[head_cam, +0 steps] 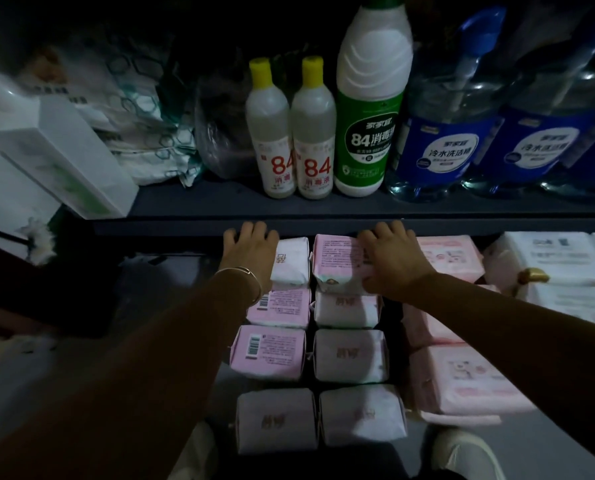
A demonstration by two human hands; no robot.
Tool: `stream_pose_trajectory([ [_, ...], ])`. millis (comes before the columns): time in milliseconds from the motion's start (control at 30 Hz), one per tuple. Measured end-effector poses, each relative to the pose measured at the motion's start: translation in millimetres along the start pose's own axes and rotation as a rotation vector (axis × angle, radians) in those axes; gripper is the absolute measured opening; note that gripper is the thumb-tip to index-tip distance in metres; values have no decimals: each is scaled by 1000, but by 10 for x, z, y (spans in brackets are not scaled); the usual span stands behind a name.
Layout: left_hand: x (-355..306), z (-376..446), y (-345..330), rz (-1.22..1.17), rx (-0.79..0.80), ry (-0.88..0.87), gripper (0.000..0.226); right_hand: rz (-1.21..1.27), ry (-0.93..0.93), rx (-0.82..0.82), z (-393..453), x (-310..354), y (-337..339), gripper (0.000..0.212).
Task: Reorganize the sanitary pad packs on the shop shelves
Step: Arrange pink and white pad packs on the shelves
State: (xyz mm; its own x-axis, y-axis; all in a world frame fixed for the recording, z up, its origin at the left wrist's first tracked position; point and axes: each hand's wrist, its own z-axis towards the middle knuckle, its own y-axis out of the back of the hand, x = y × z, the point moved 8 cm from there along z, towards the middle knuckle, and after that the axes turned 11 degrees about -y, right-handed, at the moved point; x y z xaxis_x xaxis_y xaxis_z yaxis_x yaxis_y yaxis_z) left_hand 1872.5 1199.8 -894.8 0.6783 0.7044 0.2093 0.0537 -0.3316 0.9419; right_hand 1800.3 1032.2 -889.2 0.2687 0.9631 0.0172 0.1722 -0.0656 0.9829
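Observation:
Several pink and white sanitary pad packs lie in rows on the lower shelf [171, 282]. My right hand [394, 259] holds a pink pack [337, 263] that sits raised at the back of the middle row, fingers over its far side and thumb at its near edge. My left hand [251, 252] lies flat, fingers straight, just left of a white pack [291, 259] at the back of the left row. Both hands' fingertips reach under the upper shelf's front edge [323, 225]. What lies beneath my left palm is hidden.
The upper shelf carries two small yellow-capped bottles [294, 133], a tall green-labelled bottle [370, 109] and blue-labelled jugs [445, 133]. White boxes [64, 157] lean at the left. Larger pink packs [462, 375] and white packs [559, 258] lie to the right.

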Motion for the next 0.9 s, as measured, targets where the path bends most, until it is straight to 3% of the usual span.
stream_pose_trajectory([
  [133, 127, -64, 147, -194, 100, -24, 71, 316, -17, 65, -15, -7, 279, 72],
  [300, 338, -320, 802, -371, 40, -77, 65, 548, 46, 80, -241, -12, 965, 76],
  [500, 554, -760, 1896, -540, -65, -111, 70, 590, 110, -38, -526, -24, 2082, 66],
  [900, 955, -1137, 3687, -533, -271, -144, 58, 807, 152, -207, -758, -186, 3793, 56],
])
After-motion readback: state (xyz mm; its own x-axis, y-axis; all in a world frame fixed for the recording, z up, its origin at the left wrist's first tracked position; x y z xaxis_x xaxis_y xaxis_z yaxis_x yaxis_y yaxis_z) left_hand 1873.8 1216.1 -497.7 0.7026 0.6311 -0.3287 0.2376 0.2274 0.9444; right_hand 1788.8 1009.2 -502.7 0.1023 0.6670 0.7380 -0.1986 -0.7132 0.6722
